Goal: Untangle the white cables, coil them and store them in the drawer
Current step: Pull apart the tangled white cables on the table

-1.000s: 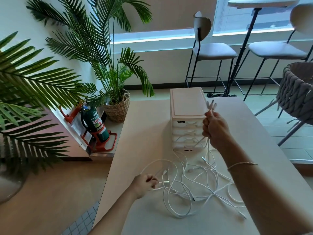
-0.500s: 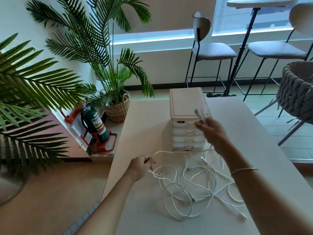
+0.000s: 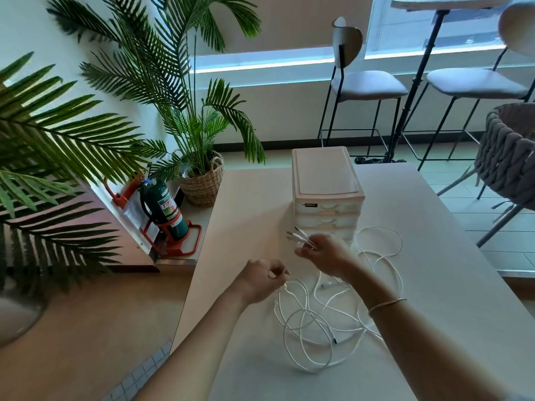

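Beige table (image 3: pixel 260 198) carries the drawer unit (image 3: pixel 327 180), all drawers closed. White cables (image 3: pixel 324 328) lie loosely tangled in front of it, none coiled, none stored. My right hand (image 3: pixel 324 256) pinches a bunch of plug ends (image 3: pixel 296 237) above the heap; my left hand (image 3: pixel 260 280) pinches one strand beside it. Judgement: untangling barely under way; coiling and stowing remain.

Potted palm (image 3: pixel 199 125), bar stools (image 3: pixel 367 88), bright window (image 3: pixel 434 24), woven chair (image 3: pixel 509 151)
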A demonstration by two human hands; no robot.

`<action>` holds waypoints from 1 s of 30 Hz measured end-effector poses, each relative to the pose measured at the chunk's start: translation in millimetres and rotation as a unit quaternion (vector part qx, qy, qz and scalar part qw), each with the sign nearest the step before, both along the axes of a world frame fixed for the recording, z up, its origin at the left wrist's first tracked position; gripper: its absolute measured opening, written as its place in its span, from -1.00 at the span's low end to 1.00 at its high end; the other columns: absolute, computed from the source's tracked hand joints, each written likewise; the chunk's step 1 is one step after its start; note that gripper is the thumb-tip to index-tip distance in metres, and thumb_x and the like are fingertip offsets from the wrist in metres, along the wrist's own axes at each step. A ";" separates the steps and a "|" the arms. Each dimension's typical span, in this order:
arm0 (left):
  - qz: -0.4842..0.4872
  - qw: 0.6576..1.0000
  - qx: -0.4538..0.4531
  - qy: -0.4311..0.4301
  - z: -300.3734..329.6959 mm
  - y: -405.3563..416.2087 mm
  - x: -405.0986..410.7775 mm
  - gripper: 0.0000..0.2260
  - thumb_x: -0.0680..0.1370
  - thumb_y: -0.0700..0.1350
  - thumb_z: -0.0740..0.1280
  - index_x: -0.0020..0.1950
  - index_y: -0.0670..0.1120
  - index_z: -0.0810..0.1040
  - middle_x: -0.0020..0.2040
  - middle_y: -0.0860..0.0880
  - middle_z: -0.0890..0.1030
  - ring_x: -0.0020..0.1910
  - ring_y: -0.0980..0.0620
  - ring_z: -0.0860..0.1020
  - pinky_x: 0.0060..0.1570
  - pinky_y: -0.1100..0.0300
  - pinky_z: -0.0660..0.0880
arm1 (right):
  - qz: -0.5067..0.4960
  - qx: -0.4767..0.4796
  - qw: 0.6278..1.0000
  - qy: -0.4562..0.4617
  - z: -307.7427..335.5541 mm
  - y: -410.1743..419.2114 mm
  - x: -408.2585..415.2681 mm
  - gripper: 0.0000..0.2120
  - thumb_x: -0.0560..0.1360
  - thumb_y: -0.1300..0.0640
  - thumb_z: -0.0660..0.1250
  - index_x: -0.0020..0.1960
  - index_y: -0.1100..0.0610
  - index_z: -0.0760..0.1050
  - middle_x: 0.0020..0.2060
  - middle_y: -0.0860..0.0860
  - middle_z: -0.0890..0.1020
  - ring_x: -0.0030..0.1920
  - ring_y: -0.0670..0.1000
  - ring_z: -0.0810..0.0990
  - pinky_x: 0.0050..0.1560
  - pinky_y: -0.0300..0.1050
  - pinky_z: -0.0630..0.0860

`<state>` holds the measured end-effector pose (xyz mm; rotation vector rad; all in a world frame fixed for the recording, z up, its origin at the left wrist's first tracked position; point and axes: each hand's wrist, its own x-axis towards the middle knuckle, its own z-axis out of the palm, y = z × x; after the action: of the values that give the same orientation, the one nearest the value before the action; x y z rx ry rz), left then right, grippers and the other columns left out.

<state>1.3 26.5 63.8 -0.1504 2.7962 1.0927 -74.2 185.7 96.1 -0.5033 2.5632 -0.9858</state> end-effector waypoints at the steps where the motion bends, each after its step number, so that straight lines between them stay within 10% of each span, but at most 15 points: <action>1: 0.007 1.000 -0.015 -0.014 -2.5 -1.7 1.7 -0.87 0.51 -0.10 0.32 -0.02 -0.04 0.64 -0.13 -0.03 0.66 -0.37 0.27 0.45 -0.32 0.53 0.30 | -0.018 -0.008 1.000 0.002 0.5 1.3 -0.7 -0.73 0.48 -0.01 0.35 -0.32 0.08 0.41 -0.47 -0.05 0.39 -0.41 -0.06 0.34 -0.42 -0.19 0.22; 10: -0.014 0.964 -0.206 -0.167 -50.8 -34.5 38.1 -0.74 0.47 -0.08 0.16 0.02 -0.04 0.60 0.24 -0.13 0.55 0.35 -0.04 0.40 0.11 0.19 0.41 | -0.166 -0.091 0.980 0.055 24.0 27.8 -25.5 -0.73 0.53 0.01 0.27 -0.28 0.13 0.41 -0.46 -0.01 0.39 -0.27 0.07 0.41 -0.27 -0.12 0.25; 17: -0.067 0.909 -0.362 -0.197 -67.2 -46.3 54.9 -0.73 0.51 -0.19 0.12 0.02 -0.04 0.60 0.00 -0.08 0.62 0.12 -0.13 0.51 0.44 -0.02 0.08 | -0.278 -0.160 0.943 0.091 37.3 46.0 -38.8 -0.72 0.54 0.00 0.26 -0.24 0.17 0.42 -0.43 -0.03 0.40 -0.21 0.07 0.42 -0.20 -0.14 0.24; 22: -0.036 0.942 -0.301 -0.143 -54.6 -19.4 32.9 -0.72 0.56 -0.10 0.12 0.07 -0.14 0.57 0.11 -0.18 0.59 0.14 -0.19 0.50 0.11 0.12 0.36 | -0.240 -0.175 0.952 0.067 31.1 35.9 -33.5 -0.74 0.51 0.02 0.30 -0.30 0.11 0.43 -0.48 -0.04 0.37 -0.32 0.03 0.36 -0.25 -0.14 0.25; 30: -0.017 0.998 -0.025 -0.054 -19.8 37.0 -31.2 -0.40 0.54 -0.01 0.31 0.51 -0.05 0.13 0.47 -0.09 0.27 0.44 -0.04 0.24 0.38 0.22 0.16 | -0.169 -0.203 0.964 0.043 36.2 23.7 -23.4 -0.66 0.51 0.05 0.32 -0.40 0.06 0.34 -0.54 -0.08 0.29 -0.49 -0.09 0.24 -0.43 -0.16 0.17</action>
<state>-29.8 63.5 44.0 -0.1615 2.7202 0.9783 -97.6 209.4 132.3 -0.2108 2.5770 -1.6611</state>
